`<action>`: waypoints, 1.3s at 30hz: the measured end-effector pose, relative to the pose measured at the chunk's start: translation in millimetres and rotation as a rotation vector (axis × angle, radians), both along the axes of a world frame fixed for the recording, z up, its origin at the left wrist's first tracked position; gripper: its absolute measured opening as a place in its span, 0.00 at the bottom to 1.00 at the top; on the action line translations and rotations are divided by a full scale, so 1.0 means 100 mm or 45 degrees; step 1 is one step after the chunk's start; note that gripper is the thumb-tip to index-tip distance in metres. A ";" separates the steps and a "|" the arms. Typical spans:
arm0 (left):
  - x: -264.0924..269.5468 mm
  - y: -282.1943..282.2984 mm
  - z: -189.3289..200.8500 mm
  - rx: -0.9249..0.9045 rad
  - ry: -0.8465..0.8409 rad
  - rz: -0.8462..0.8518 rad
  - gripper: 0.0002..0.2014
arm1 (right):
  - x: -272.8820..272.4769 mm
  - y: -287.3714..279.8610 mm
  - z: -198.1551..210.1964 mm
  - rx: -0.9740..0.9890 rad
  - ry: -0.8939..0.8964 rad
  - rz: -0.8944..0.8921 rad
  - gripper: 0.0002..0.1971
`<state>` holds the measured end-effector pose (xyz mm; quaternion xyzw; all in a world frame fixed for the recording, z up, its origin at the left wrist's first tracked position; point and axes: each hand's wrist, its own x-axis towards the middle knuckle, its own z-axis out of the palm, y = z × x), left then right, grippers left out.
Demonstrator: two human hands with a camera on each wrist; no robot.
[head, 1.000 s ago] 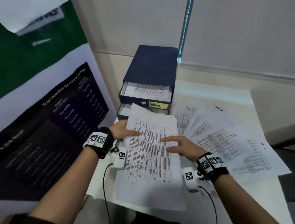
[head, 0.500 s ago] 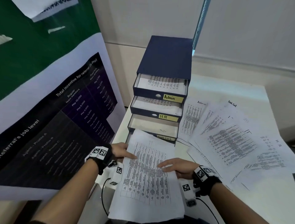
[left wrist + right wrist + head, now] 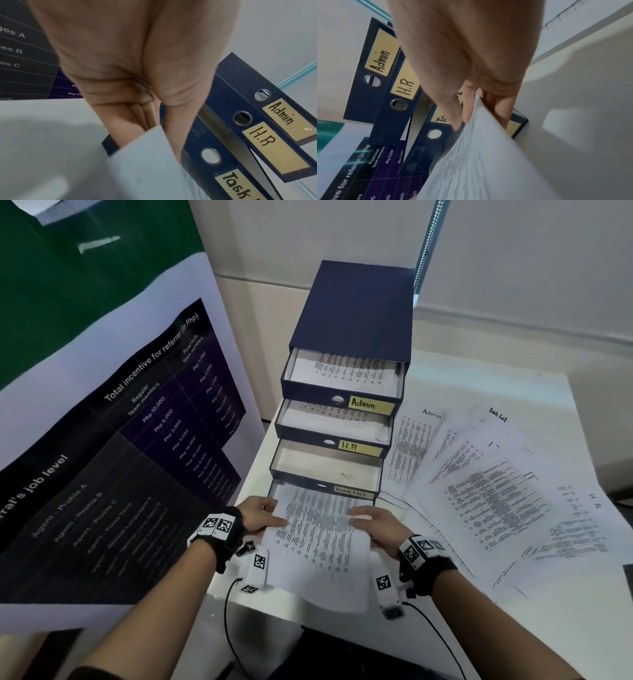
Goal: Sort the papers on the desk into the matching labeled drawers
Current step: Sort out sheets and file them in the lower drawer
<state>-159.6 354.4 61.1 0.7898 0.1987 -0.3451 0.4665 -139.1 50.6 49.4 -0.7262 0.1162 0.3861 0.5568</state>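
Observation:
A navy drawer unit (image 3: 356, 309) stands at the desk's back left with its drawers pulled out in steps. The Admin drawer (image 3: 371, 405) and the H.R drawer (image 3: 358, 446) hold sheets; the Task List drawer (image 3: 329, 465) is empty. Both hands hold a thin stack of printed sheets (image 3: 318, 546) by its sides, thumbs on top. My left hand (image 3: 270, 520) (image 3: 159, 128) pinches the left edge, my right hand (image 3: 363, 520) (image 3: 471, 111) the right edge. The stack's far end sits just under the Task List front, apparently in a lower drawer.
More printed sheets (image 3: 496, 501), hand-marked Admin, Task List, IT and HR, lie fanned over the white desk (image 3: 479, 378) to the right of the drawers. A large poster board (image 3: 120, 440) stands close along the left. The desk's front edge is right under my wrists.
Both hands have carried the stack forward and down from in front of the drawers. Its far end now reaches the bottom of the unit under the Task List front.

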 end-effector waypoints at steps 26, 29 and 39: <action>0.42 -0.59 -0.46 0.658 -0.375 0.150 0.08 | 0.19 -0.88 0.06 -0.237 -0.198 -0.294 0.09; 0.45 -0.78 -0.42 0.837 -0.232 -0.161 0.17 | 0.28 -1.60 -0.15 -0.992 -0.528 -0.046 0.16; 0.64 -2.18 0.40 0.271 -0.168 -0.751 0.12 | 0.02 -2.36 -0.72 -1.228 -0.723 0.619 0.27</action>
